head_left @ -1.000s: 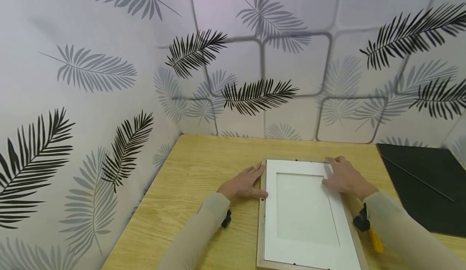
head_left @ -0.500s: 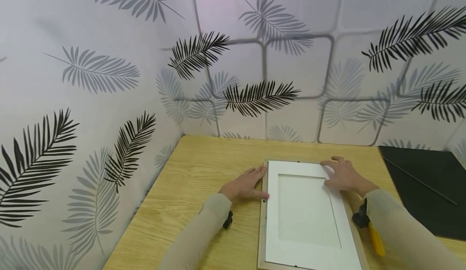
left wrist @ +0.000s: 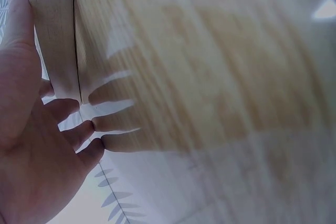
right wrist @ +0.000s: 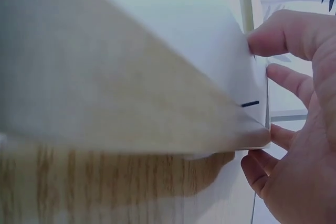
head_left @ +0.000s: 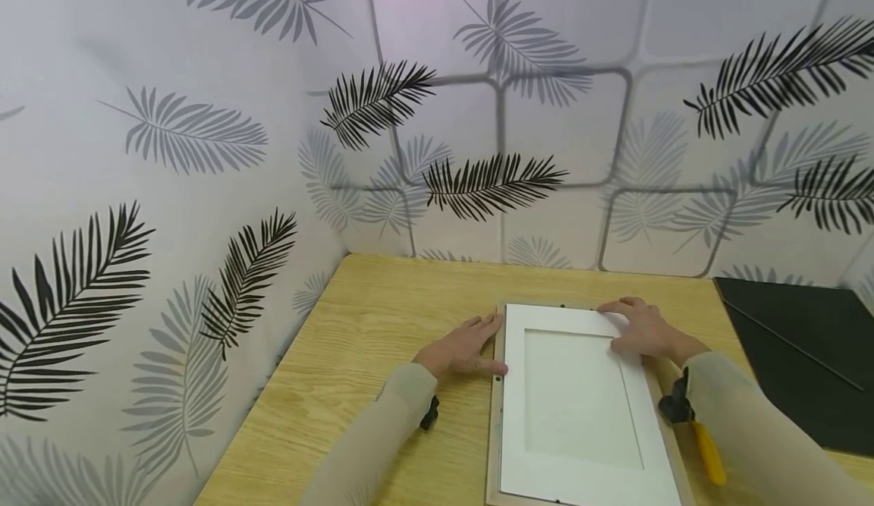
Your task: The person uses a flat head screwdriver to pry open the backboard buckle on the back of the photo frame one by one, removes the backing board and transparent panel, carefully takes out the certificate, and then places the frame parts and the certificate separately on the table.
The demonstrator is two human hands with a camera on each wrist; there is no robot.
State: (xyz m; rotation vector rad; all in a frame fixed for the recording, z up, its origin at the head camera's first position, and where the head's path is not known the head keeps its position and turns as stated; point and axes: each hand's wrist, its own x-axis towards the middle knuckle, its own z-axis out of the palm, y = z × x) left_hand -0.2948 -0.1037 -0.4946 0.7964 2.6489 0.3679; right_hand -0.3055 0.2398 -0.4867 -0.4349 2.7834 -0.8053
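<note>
A pale wooden picture frame (head_left: 495,430) lies on the table, with a white mat board (head_left: 514,400) set inside it. The mat has a rectangular window with a pale surface showing through. My left hand (head_left: 464,348) rests along the frame's upper left side, thumb reaching over the edge; in the left wrist view its fingers stretch along the frame's side (left wrist: 55,35). At the upper right corner my right hand (head_left: 645,330) touches the mat with spread thumb and index finger. In the right wrist view the other fingers sit outside the frame's corner (right wrist: 257,135).
A black panel (head_left: 806,362) with a thin strip across it lies at the table's right. A yellow-handled tool (head_left: 708,453) is beside the frame, partly behind the right sleeve. The wood-grain table (head_left: 382,293) meets leaf-patterned walls at the back and left.
The right index finger has shifted slightly left along the mat's top edge. The left hand keeps its place on the frame. The head view has drifted a little.
</note>
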